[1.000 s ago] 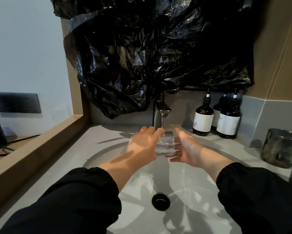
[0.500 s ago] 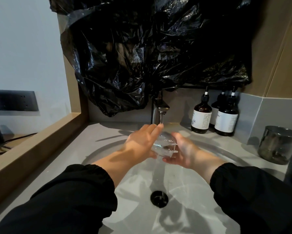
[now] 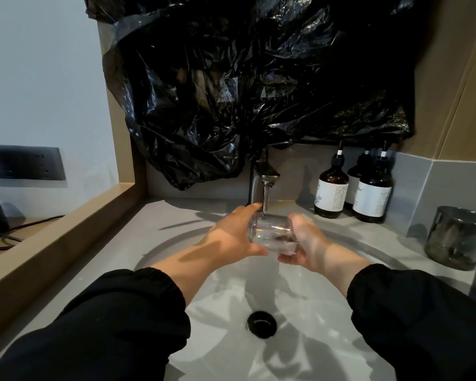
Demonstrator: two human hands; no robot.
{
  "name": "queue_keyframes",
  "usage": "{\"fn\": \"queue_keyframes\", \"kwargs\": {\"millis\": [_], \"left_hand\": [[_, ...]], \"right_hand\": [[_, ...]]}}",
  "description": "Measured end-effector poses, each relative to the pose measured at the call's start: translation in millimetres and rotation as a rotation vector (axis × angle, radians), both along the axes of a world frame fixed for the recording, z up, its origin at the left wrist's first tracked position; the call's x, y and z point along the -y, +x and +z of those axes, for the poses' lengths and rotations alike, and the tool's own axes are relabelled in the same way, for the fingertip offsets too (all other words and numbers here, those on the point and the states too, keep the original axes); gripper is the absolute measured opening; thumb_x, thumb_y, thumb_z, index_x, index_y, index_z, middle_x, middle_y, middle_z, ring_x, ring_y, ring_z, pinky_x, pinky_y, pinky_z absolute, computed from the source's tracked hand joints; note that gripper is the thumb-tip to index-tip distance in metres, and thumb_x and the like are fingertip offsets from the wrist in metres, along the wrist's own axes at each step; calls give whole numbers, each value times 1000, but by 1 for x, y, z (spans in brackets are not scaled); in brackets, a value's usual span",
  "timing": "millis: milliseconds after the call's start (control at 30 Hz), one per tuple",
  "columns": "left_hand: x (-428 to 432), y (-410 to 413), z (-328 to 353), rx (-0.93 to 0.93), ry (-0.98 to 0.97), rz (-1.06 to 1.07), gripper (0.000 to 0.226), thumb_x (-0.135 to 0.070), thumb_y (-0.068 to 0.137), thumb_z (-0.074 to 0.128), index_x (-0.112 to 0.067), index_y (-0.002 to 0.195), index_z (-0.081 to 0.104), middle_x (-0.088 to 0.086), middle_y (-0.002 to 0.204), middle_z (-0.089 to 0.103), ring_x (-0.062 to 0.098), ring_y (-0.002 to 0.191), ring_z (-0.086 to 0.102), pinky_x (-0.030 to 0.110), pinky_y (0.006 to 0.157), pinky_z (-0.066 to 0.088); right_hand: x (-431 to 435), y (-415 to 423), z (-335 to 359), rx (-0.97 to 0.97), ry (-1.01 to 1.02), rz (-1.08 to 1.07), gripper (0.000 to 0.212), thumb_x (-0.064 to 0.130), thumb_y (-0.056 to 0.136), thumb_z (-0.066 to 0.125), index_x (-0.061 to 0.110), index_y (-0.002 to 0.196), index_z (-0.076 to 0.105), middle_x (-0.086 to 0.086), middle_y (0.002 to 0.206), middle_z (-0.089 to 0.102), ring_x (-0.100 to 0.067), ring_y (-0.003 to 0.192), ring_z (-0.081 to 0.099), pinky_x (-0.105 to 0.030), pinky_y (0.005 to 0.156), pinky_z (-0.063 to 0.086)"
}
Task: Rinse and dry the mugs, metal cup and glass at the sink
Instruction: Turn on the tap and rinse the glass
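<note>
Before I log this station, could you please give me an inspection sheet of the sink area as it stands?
Surface: grey counter, pale sink with dark drain.
Job's things: glass on its side under the running faucet; dark cup on the counter, right.
Clutter: pump bottles at the back wall.
Hands: left hand and right hand both grip the glass.
Cables: dark cable on the left ledge.
Surroundings: black plastic sheet above the faucet; socket panel, left wall.

Dim, warm interior light from the right of the hands: the left hand (image 3: pixel 231 235) throws a shadow leftward on the counter (image 3: pixel 176 215), and arm shadows cross the sink (image 3: pixel 322 303) below. Glare streaks the black plastic (image 3: pixel 231 92) above. Right hand (image 3: pixel 307 243) and glass (image 3: pixel 269 232) are slightly blurred; wide-angle bowing shows at the edges.
</note>
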State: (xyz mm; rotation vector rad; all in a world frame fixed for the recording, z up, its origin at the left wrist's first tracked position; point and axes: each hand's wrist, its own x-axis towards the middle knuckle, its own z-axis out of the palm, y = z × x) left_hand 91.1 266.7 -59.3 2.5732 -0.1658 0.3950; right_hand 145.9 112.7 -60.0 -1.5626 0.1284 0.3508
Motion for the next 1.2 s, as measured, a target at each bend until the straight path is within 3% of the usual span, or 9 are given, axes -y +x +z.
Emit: {"fn": "queue_keyframes", "kwargs": {"millis": [233, 300, 400, 567, 733, 800, 900, 1067, 1200], "left_hand": [[5, 4, -2, -43, 176, 34, 103, -35, 67, 84, -30, 149, 22, -3, 141, 43, 19, 123, 50, 31, 97, 45], [5, 6, -2, -38, 78, 60, 95, -34, 65, 83, -28, 143, 30, -4, 128, 52, 17, 112, 55, 28, 87, 48], [6, 7, -1, -70, -219, 99, 69, -34, 66, 81, -20, 123, 44, -7, 96, 59, 8, 82, 59, 20, 60, 43], [10, 5, 0, -59, -306, 75, 62, -35, 64, 80, -25, 114, 45, -8, 95, 59, 9, 81, 60, 24, 62, 48], [6, 5, 7, 116, 137, 106, 68, -27, 69, 75, -26, 128, 39, -2, 113, 52, 20, 106, 52, 35, 87, 48], [1, 5, 14, 149, 215, 148, 68, -26, 74, 73, -25, 132, 38, 0, 120, 49, 21, 113, 48, 34, 89, 47], [-7, 1, 22, 228, 663, 122, 75, -16, 82, 66, -21, 145, 25, 3, 129, 44, 24, 119, 44, 33, 86, 42], [-16, -8, 27, 321, 1091, -97, 81, 0, 73, 63, -16, 144, 27, 8, 126, 45, 28, 113, 47, 36, 82, 41], [-17, -12, 32, 507, 1228, -239, 81, 7, 37, 62, -12, 116, 61, 11, 94, 61, 29, 80, 59, 38, 66, 51]], "right_hand": [[-14, -1, 10, 252, -340, 42, 45, 58, 92, 42, 17, 111, 50, -7, 115, 55, -25, 104, 57, -34, 72, 54], [-13, -1, 14, 232, -308, 55, 53, 60, 91, 42, 13, 114, 53, -7, 117, 57, -26, 101, 60, -35, 77, 55], [-8, -4, 25, 244, -206, 42, 50, 51, 96, 39, 10, 118, 57, -13, 112, 63, -27, 100, 62, -34, 71, 55], [10, -8, 59, 707, -496, -114, 40, 37, 99, 39, 20, 135, 46, -3, 134, 49, -23, 124, 47, -37, 104, 37], [-1, -5, 99, 1080, -716, -57, 46, 28, 101, 38, 17, 145, 33, -1, 152, 30, -17, 142, 21, -31, 112, 21], [-9, 3, 110, 1101, -832, 41, 51, 27, 101, 37, 15, 150, 24, -4, 157, 20, -19, 146, 10, -33, 115, 17], [-14, 11, 117, 1080, -998, 125, 53, 28, 102, 35, 13, 151, 20, -11, 156, 23, -25, 145, 15, -37, 114, 20], [-9, 15, 119, 1041, -997, 133, 51, 32, 102, 33, 13, 149, 26, -14, 148, 35, -28, 137, 33, -35, 106, 30], [2, 15, 108, 1056, -934, 120, 45, 29, 102, 35, 15, 145, 34, -10, 145, 42, -23, 135, 37, -31, 105, 31]]}}
